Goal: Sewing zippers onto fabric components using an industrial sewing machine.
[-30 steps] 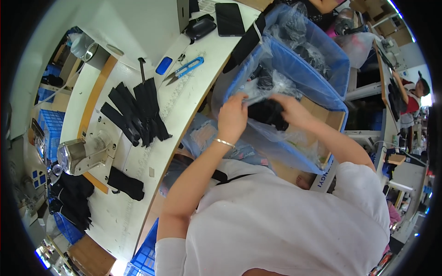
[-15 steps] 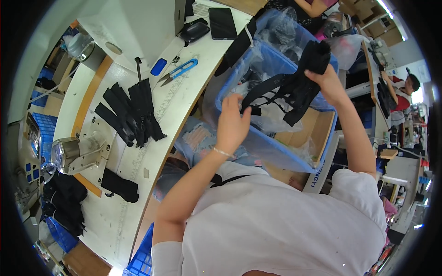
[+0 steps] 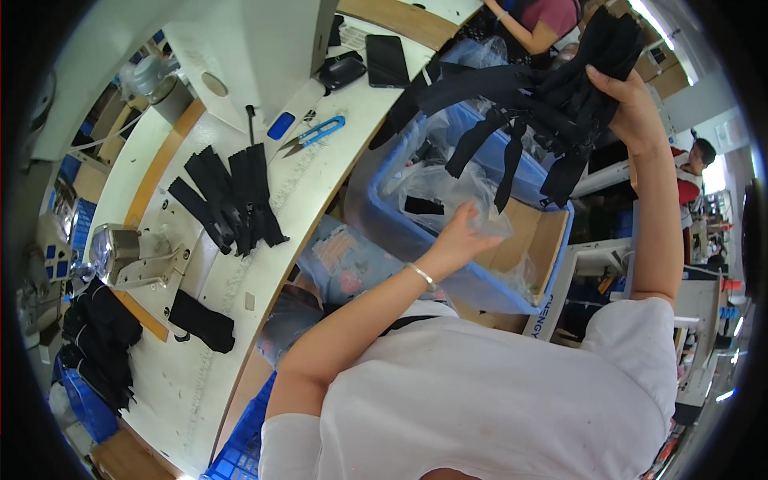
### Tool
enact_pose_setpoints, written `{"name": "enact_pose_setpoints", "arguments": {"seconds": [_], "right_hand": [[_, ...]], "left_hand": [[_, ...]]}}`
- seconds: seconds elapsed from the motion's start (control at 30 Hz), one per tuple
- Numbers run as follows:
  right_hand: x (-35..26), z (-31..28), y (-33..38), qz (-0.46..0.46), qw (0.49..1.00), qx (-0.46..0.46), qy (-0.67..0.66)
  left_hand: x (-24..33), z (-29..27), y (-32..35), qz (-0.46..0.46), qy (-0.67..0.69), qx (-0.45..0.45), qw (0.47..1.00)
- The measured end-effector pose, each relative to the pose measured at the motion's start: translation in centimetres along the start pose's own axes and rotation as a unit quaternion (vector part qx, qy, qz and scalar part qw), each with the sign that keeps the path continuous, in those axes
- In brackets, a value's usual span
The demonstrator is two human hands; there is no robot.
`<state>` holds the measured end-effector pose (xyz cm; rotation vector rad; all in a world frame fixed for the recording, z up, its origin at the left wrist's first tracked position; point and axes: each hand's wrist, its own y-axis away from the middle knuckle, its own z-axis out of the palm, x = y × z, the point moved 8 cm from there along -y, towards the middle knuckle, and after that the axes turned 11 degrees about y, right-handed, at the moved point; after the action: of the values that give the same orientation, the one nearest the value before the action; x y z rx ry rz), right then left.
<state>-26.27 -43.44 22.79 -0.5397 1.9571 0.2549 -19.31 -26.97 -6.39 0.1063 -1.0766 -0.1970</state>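
Up at the right, my right hand (image 3: 632, 108) is closed round a bundle of black zippers (image 3: 580, 88). Their loose strips fan out and dangle over a blue plastic bin (image 3: 464, 280). My left hand (image 3: 460, 240) is low over the bin, with a clear plastic bag (image 3: 484, 204) between its thumb and fingers. More black zippers (image 3: 232, 200) lie fanned out on the white sewing table (image 3: 264, 280) to the left.
Blue-handled thread snips (image 3: 320, 132), a phone (image 3: 387, 61) and a black case (image 3: 342, 72) rest on the table's far part. The sewing machine (image 3: 120, 254) stands at left, near a folded black piece (image 3: 202, 322). Other people sit beyond the bin.
My right hand has lifted the zippers up and to the right, and their strips have spread out. My left hand has left the strips and moved right to the plastic bag.
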Motion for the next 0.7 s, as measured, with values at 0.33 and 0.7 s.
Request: {"name": "enact_pose_setpoints", "arguments": {"seconds": [0.33, 0.7], "right_hand": [[-8.0, 17.4, -0.9, -0.082, 0.957, -0.255, -0.113], [-9.6, 51.0, -0.5, -0.165, 0.861, -0.437, 0.2]], "left_hand": [[17.2, -11.7, 12.9, 0.485, 0.054, 0.248, 0.837], [20.4, -25.8, 25.9, 0.32, -0.113, 0.505, 0.794]]}}
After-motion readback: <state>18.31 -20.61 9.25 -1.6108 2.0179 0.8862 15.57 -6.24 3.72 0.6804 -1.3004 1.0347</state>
